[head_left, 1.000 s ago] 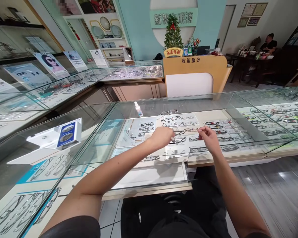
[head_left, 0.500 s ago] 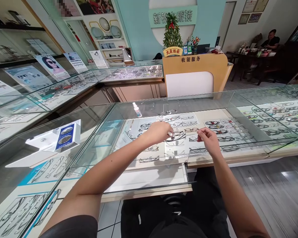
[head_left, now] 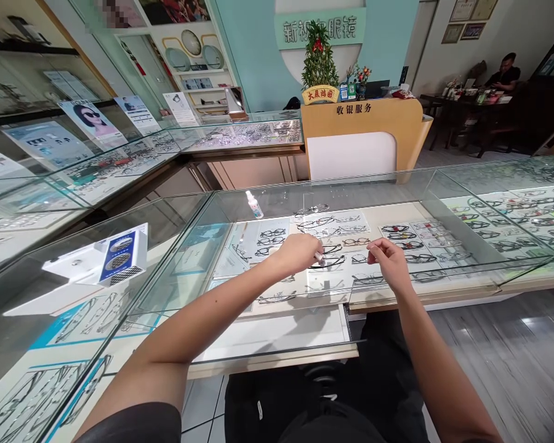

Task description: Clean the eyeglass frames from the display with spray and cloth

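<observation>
Over the glass display case (head_left: 277,343), my left hand (head_left: 301,251) is closed round a small whitish object (head_left: 319,256), too small to name. Just right of it, dark-framed glasses (head_left: 332,261) show beneath the glass; whether the hand touches them I cannot tell. My right hand (head_left: 386,256) hovers to the right, its fingertips pinched together, and anything between them is too small to make out. A gap separates the two hands. Rows of eyeglasses (head_left: 399,236) lie below and beyond them.
A white spray bottle (head_left: 254,205) stands behind my left hand. On the left counter is a blue and white box (head_left: 124,253). Ahead rises a wooden cashier desk (head_left: 364,117) with a plant (head_left: 320,58). A person (head_left: 505,75) sits at the far right table.
My left hand has shifted slightly down and to the right with the small object. My right hand stays almost in place. The view has moved a little.
</observation>
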Motion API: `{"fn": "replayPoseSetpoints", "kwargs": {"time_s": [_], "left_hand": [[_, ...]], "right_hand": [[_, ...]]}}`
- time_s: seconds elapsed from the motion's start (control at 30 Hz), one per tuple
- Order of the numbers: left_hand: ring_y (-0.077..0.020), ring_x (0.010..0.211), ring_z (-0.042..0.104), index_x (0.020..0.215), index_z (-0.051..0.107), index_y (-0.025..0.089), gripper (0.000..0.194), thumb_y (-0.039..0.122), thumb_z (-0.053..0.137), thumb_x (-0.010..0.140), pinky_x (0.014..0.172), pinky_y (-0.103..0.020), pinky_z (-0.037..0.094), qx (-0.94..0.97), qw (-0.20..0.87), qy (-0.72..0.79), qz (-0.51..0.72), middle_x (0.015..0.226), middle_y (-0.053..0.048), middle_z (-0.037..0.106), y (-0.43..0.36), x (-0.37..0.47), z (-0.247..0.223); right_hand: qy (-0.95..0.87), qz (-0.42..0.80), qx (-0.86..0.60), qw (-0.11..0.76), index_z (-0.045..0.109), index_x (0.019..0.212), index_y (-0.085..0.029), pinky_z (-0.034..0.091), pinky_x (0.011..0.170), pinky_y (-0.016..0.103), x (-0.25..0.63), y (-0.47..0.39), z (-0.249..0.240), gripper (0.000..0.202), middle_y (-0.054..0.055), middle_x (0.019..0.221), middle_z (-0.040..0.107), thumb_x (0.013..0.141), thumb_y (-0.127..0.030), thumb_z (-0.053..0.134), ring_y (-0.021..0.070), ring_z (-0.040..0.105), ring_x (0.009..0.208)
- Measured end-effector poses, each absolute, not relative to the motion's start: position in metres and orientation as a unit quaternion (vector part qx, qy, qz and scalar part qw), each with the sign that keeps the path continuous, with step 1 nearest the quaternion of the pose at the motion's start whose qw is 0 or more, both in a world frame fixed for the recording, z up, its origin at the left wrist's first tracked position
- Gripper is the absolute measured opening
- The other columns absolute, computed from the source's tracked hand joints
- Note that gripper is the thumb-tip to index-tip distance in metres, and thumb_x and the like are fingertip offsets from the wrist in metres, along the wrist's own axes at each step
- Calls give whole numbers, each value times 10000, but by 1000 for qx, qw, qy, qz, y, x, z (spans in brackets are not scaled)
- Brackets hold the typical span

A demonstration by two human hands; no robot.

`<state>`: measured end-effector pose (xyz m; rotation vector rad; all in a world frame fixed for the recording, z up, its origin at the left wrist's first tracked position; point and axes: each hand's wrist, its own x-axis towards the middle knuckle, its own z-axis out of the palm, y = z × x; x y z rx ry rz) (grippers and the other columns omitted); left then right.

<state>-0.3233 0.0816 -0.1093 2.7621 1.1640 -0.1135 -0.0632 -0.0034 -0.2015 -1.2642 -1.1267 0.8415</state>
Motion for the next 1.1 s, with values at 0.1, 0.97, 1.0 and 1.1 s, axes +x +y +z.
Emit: {"fn": "replayPoseSetpoints", "kwargs": {"time_s": [0.1,0.97,1.0,1.1], "left_hand": [[-251,937,736,871,833,269,125,231,714,877,762,-284,472,917,65,391,-35,900,-70,802,87,-322,-110],[-247,922,730,938,849,245,165,266,708,856,720,-285,444,894,57,443,-47,952,-81,820,128,-310,-82],[-247,936,732,943,846,240,162,262,721,842,722,-281,448,894,58,441,-52,950,-81,819,131,-307,-85],[-253,970,738,970,840,226,184,262,749,814,720,-274,453,893,59,442,-63,966,-90,820,138,-301,-93]], "right_hand": [[-485,358,-541,586,695,851,-235,516,718,334,-63,-4,-202,280,-6,686,628,933,-501,720,178,579,687],[-488,347,-551,581,686,824,-245,503,724,343,-62,-1,-202,309,-4,690,620,934,-533,704,186,575,691],[-488,347,-551,581,683,823,-245,503,723,343,-62,-1,-202,313,-4,689,618,933,-537,705,186,574,689],[-490,351,-546,582,676,820,-245,500,719,343,-63,-2,-201,314,-4,685,617,933,-537,703,187,574,686]]}}
